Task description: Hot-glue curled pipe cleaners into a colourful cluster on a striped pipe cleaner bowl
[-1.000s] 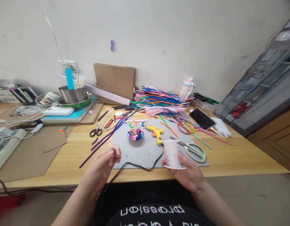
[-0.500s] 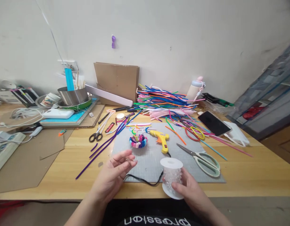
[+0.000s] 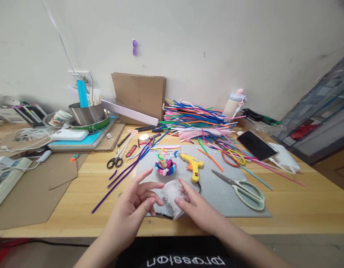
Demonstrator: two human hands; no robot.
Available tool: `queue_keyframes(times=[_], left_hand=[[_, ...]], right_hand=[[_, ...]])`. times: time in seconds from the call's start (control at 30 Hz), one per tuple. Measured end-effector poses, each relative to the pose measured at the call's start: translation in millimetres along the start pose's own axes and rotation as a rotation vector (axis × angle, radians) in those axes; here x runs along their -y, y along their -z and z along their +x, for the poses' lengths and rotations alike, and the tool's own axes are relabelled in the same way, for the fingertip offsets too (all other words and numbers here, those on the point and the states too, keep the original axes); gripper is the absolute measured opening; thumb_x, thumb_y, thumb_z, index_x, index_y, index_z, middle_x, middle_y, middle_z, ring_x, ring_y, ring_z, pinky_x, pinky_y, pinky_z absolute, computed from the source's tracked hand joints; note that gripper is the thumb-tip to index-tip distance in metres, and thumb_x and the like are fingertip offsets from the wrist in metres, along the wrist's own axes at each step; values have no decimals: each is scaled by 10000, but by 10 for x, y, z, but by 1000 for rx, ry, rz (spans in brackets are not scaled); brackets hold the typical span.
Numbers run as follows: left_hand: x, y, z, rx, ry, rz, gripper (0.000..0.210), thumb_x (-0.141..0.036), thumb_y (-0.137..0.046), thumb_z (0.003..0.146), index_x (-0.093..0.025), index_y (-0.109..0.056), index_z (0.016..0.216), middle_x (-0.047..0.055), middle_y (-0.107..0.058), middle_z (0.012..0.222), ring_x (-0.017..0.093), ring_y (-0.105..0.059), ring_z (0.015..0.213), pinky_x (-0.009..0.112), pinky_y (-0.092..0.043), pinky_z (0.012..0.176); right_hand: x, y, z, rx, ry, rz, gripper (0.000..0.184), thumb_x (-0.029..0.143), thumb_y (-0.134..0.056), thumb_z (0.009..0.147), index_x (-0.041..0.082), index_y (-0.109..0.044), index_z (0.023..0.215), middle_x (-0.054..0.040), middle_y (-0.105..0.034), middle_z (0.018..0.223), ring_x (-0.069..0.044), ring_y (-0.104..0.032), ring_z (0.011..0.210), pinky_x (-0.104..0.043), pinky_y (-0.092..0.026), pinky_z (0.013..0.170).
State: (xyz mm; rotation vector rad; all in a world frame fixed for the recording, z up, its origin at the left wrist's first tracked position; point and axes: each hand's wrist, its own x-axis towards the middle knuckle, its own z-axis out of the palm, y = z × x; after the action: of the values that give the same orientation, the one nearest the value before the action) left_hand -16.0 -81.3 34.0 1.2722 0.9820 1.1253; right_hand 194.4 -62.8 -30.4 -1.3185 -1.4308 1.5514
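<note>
Bead spool (image 3: 172, 196), tilted, at six o'clock from the chenille-stem basket (image 3: 165, 171) — right hand (image 3: 198, 206) clamped on it, left hand (image 3: 136, 204) just beside, fingers apart. Yellow glue gun (image 3: 193, 166) at one o'clock, scissors (image 3: 235, 183) at three, black cord (image 3: 164, 215) close at seven — white shirt lettering (image 3: 185, 261) upside down, not fully legible

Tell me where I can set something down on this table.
Bare wood lies right of the green-handled scissors, in front of the white device; another patch lies between the flat cardboard and purple pipe cleaners. The back middle is crowded with piled pipe cleaners.
</note>
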Motion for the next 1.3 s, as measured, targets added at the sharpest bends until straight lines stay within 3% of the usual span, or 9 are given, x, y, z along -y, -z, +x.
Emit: queue_keyframes(times=[0.13, 0.23, 0.43, 0.6, 0.8, 0.93, 1.0, 1.1, 1.3], left_hand=[[45, -47, 1, 106, 21, 133, 524, -219, -525, 898, -312, -366, 1389, 111, -649, 1168, 164, -648, 768, 258, -510, 599], [90, -98, 49, 206, -23, 287, 533, -182, -475, 909, -307, -353, 1413, 114, -652, 1179, 161, -634, 765, 324, -517, 722], [147, -337, 187, 335, -41, 449, 481, -138, -464, 878, -239, -388, 1343, 55, -703, 886, 183, -643, 750, 342, -492, 729], [265, -508, 287, 226, 5, 434, 220, -193, -501, 857, -192, -549, 1071, 33, -650, 805, 147, -592, 571, 284, -442, 542], [311, -605, 377, 153, -122, 654, 86, -223, -590, 826, -186, -638, 765, 29, -642, 671, 172, -578, 615, 296, -425, 570], [346, -635, 393, 107, -211, 719, 83, -207, -600, 828, -186, -647, 764, 38, -668, 701, 176, -604, 648, 292, -446, 587], [369, -638, 390, 76, -257, 748, 87, -196, -589, 838, -183, -641, 770, 35, -665, 704, 163, -598, 632, 280, -452, 576], [391, -640, 382, 57, -325, 778, 106, -171, -560, 854, -181, -623, 770, 19, -647, 693, 139, -574, 600, 257, -451, 555], [406, -665, 355, 39, -410, 793, 87, -144, -549, 863, -185, -610, 818, 8, -645, 727, 116, -567, 602, 229, -454, 554]], right_hand=[[137, -25, -2, -116, 269, -214, 519, 437, -634, 834, 264, -552, 1317, -107, -502, 1389, -341, -385, 1312, -506, -210, 1100], [235, 2, -29, -212, 426, -211, 322, 376, -607, 863, 279, -643, 1168, -83, -609, 1202, -289, -526, 1126, -430, -379, 951], [261, 37, -67, -126, 331, 201, 149, 357, -682, 797, 209, -661, 786, -9, -623, 798, -174, -567, 758, -307, -438, 698], [132, 148, -172, -293, 299, 346, 162, 358, -703, 784, 204, -653, 775, 10, -613, 748, -143, -537, 719, -284, -436, 715], [-22, 272, -201, -357, 242, 339, 186, 385, -707, 784, 208, -651, 791, 7, -622, 739, -145, -543, 707, -294, -446, 719], [-111, 550, -227, -302, 243, 134, 244, 416, -641, 825, 219, -636, 969, -42, -659, 872, -189, -588, 797, -340, -475, 755], [-205, 829, -269, -473, 283, -87, 315, 421, -578, 855, 228, -581, 1103, -78, -651, 1005, -222, -599, 892, -377, -481, 795], [-427, 1311, -355, -798, 242, -617, 260, 394, -552, 847, 189, -621, 991, -113, -638, 1029, -271, -582, 980, -421, -458, 862], [-675, 1792, -459, -583, 98, -1029, 334, 326, -474, 836, 145, -639, 1064, -153, -657, 1055, -316, -596, 1021, -454, -453, 898]])
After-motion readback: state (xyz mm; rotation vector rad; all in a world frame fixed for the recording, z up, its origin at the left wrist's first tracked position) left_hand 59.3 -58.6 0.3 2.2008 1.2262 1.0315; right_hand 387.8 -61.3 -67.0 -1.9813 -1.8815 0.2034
